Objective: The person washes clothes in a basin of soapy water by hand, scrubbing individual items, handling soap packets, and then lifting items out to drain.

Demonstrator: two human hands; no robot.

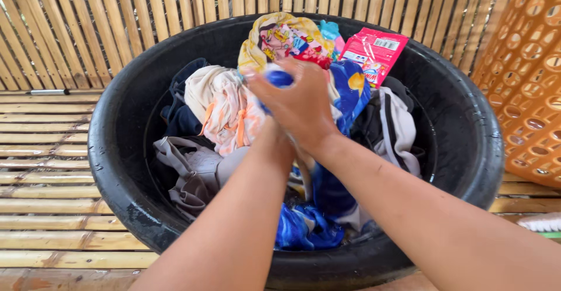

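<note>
Head view, looking down into a wide round black plastic tub (117,151) on a slatted bamboo floor (47,151). Both forearms reach in over the tub's near rim. Right hand (301,107) sits on top, fingers curled closed around a bunched blue patterned cloth (333,197), knuckles up. Left hand (274,136) is mostly hidden beneath the right; its finger state cannot be told, though it presses against the same cloth. Blue cloth runs from the hands, above the tub's centre, down to the tub's near wall, looking wet.

Inside the tub, left of centre: cream and peach garment (219,107), grey garment (193,174) below it, dark navy cloth (181,115) against the left wall. Far side: yellow printed cloth (274,37). Pink-red sachet packet (374,54) leans on the far right rim. Right of centre: black and white garment (394,127).

Outside the tub, right: orange perforated plastic basket (529,75).
</note>
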